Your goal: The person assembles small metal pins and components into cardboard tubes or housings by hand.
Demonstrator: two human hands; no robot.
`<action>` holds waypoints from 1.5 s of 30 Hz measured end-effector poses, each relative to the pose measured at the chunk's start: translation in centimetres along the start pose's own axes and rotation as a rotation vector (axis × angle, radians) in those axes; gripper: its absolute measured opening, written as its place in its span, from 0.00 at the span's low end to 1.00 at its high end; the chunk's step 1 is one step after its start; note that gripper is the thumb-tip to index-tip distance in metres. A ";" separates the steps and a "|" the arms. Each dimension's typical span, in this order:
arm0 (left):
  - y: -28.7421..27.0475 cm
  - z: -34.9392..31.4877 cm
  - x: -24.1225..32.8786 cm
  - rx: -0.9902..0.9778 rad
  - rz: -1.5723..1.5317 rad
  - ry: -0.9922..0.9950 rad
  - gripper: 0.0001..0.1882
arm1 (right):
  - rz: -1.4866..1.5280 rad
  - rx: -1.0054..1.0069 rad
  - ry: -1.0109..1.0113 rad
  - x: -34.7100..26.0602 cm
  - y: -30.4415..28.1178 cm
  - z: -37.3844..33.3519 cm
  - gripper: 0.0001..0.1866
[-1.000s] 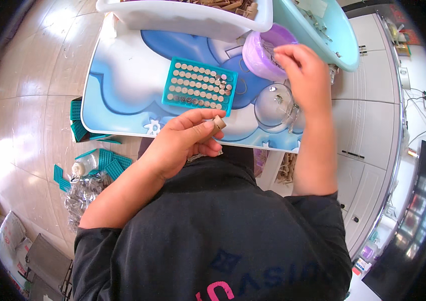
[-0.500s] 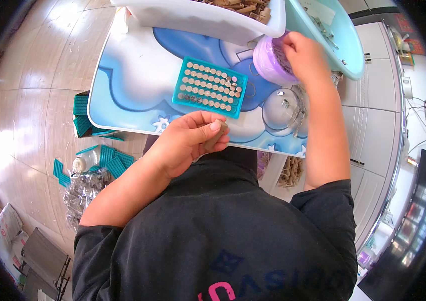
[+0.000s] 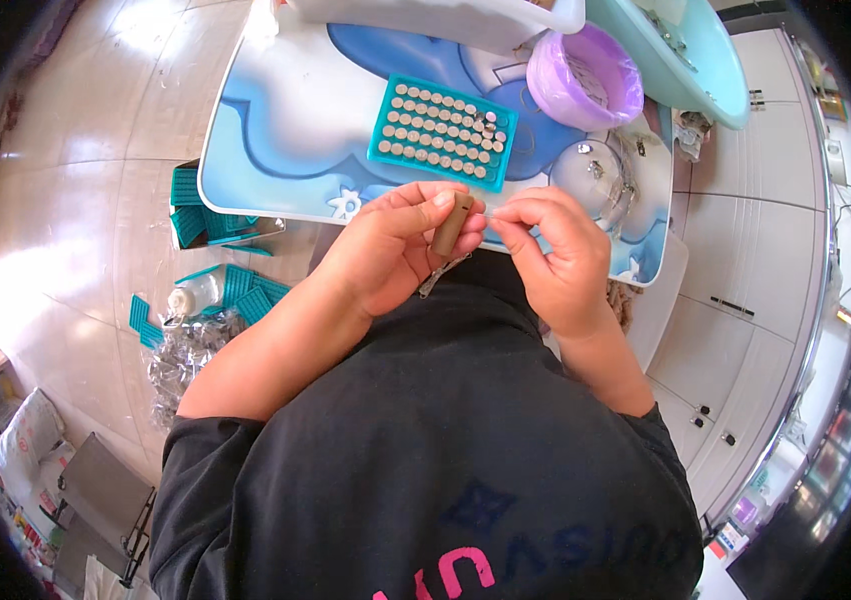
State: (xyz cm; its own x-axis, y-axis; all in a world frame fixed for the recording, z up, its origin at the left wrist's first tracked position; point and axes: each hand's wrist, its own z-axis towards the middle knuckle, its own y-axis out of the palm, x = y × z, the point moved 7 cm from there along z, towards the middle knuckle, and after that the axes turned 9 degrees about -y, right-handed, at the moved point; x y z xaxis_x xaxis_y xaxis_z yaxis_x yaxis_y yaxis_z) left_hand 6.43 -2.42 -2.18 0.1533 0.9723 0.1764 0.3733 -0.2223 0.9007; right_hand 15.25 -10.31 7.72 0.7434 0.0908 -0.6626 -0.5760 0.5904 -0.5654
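At frame centre the left hand (image 3: 390,250) pinches a small brown cylinder (image 3: 452,223); the right hand (image 3: 555,255), fingers pinched together, meets its tip. Likely an assembly step; seating it in the teal tray (image 3: 442,133) above needs precise alignment.

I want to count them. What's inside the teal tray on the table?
The teal tray holds rows of small round silvery caps, one per hole, nearly full. What is under them, inside the holes, is covered.
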 end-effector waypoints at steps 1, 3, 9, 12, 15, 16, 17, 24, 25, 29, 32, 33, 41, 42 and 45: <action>0.1 0.1 -0.1 -0.022 0.027 0.022 0.10 | 0.002 0.009 0.001 0.1 0.0 -0.3 0.06; 0.2 0.0 -0.3 -0.021 0.041 0.037 0.10 | -0.003 -0.011 -0.017 0.0 0.3 -0.8 0.07; 0.0 -0.2 -0.4 0.021 0.032 0.040 0.10 | -0.110 -0.045 -0.056 -0.5 0.5 -0.7 0.07; -0.1 0.0 -0.6 0.002 0.042 0.050 0.09 | -0.159 -0.089 -0.084 -0.7 0.6 -0.7 0.07; -0.1 -0.3 -0.6 0.071 0.127 0.056 0.06 | -0.234 -0.166 -0.079 -0.9 0.8 -0.7 0.07; -0.2 -0.3 -0.7 0.076 0.126 0.056 0.06 | -0.291 -0.216 -0.070 -1.0 1.1 -0.8 0.07; -0.4 -0.3 -0.6 0.133 0.203 0.086 0.07 | -0.286 -0.218 -0.068 -1.0 1.2 -0.8 0.07; 0.0 -0.6 -0.6 0.134 0.196 0.032 0.10 | -0.058 -0.106 0.120 0.6 0.7 -1.4 0.08; 0.2 -0.6 -0.6 0.142 0.171 0.033 0.10 | -0.069 -0.091 0.095 0.5 0.6 -1.5 0.07; 0.1 -0.5 -0.7 0.130 0.158 0.033 0.10 | -0.107 -0.101 0.039 0.2 0.5 -1.4 0.05; 0.0 -0.5 -0.9 0.156 0.166 0.038 0.10 | -0.137 -0.107 -0.012 0.0 0.6 -1.4 0.05; -0.1 -0.4 -0.9 0.167 0.177 0.051 0.09 | -0.156 -0.115 -0.032 -0.1 0.6 -1.4 0.05; 0.7 -0.5 -1.0 0.157 0.209 0.020 0.10 | -0.155 -0.089 -0.021 0.0 0.5 -1.6 0.06; 0.8 -0.7 -1.0 0.204 0.215 0.025 0.10 | -0.171 -0.085 -0.037 0.1 0.5 -1.7 0.06; 0.3 -0.6 -1.3 0.201 0.207 0.027 0.10 | -0.200 -0.088 -0.066 -0.4 0.5 -1.7 0.06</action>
State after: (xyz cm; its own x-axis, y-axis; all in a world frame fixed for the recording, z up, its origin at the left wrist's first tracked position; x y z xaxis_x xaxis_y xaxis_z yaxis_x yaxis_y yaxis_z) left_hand 5.85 -3.71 -1.89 0.2219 0.9058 0.3611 0.5110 -0.4234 0.7481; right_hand 14.12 -11.39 6.85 0.8650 0.0328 -0.5007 -0.4398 0.5297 -0.7252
